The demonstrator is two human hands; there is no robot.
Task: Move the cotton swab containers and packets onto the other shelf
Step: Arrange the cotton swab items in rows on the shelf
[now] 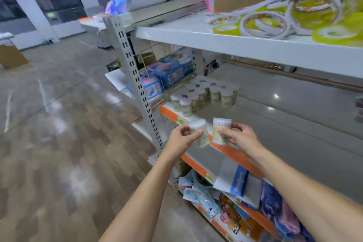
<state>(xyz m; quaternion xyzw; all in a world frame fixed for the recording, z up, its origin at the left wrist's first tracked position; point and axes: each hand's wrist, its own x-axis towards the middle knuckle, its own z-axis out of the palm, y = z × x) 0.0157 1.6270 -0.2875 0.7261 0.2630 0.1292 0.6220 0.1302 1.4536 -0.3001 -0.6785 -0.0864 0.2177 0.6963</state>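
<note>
My left hand (181,139) grips a small white-lidded cotton swab container (200,133), tilted, in front of the orange front edge of the middle shelf (275,124). My right hand (240,135) holds a second swab container (221,130) upright beside the first, fingers curled round its side. Both are blurred by motion. Several more swab containers (204,94) stand grouped at the far left end of that grey shelf, next to the wire divider.
A perforated metal upright (135,80) stands just left of my hands. The top shelf (216,39) carries tape rolls (294,15). Blue packets (167,74) fill the neighbouring bay. The lower shelf holds mixed packets (235,206). Wooden floor lies to the left.
</note>
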